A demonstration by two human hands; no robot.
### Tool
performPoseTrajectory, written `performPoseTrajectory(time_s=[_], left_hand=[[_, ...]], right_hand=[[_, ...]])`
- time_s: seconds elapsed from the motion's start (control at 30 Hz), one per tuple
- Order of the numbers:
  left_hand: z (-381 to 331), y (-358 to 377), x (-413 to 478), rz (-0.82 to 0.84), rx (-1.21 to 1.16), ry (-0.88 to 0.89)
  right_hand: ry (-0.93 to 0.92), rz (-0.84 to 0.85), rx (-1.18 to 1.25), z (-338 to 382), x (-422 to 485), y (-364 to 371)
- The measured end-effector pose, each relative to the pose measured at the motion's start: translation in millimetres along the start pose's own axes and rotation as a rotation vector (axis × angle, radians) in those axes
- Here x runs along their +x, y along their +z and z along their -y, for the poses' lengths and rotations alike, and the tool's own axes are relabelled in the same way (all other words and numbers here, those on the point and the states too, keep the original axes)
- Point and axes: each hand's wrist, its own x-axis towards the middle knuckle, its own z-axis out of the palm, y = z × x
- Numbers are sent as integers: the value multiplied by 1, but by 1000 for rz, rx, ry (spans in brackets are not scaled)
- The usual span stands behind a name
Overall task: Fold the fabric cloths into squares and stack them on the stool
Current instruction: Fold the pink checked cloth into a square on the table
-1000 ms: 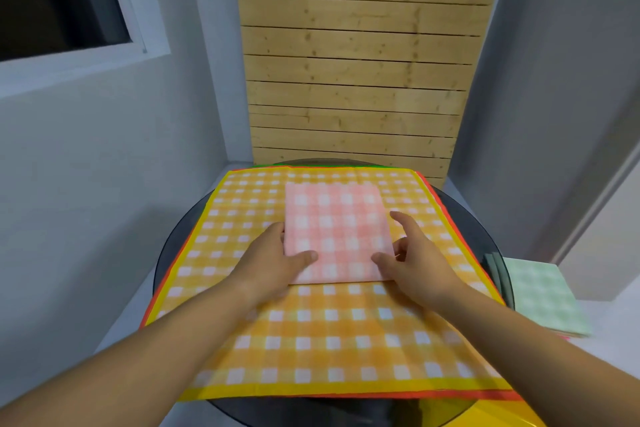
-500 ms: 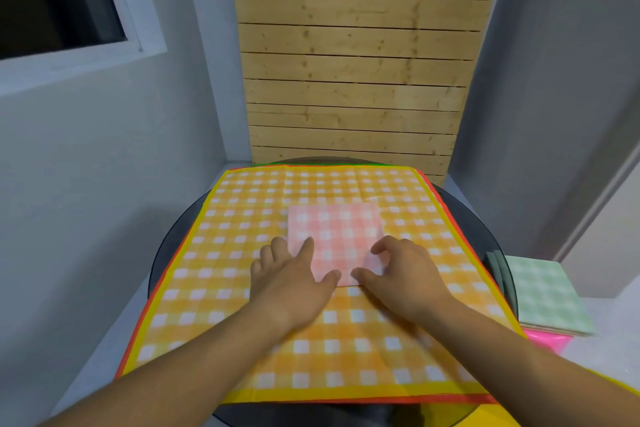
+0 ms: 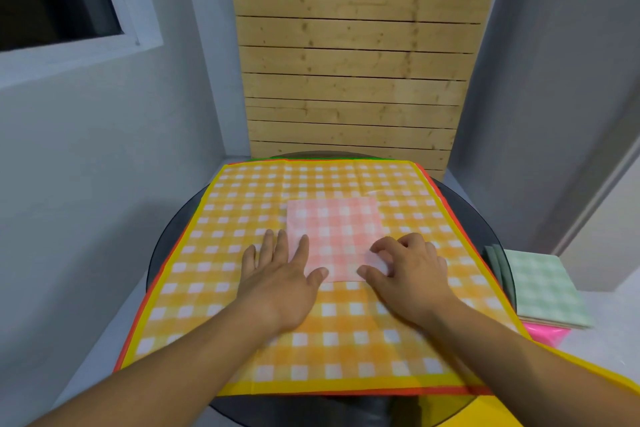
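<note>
Slid left hand [image 3: 280, 282] nearer, flat over near-left corner of pink cloth [image 3: 334, 229]; curled right hand [image 3: 405, 270] fingers, gripping near-right corner.

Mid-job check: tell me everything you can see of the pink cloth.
The pink cloth is thin pink-and-white checked fabric, folded into a flat square. It lies on the spread yellow cloth, near its middle. The left hand rests flat across its near left edge; the right hand, fingers curled, pinches its near right corner.

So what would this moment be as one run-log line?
pink cloth: folded square on yellow cloth | left hand: flat on left edge | right hand: pinching near-right corner | green cloths: stacked at right
</note>
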Motion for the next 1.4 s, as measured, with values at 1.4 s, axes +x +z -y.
performPoseTrajectory(time_s=[1.4], left_hand=[[6,-48,24,-206,-1128,-112]], right_hand=[[206,50,746,-7,26,-42]])
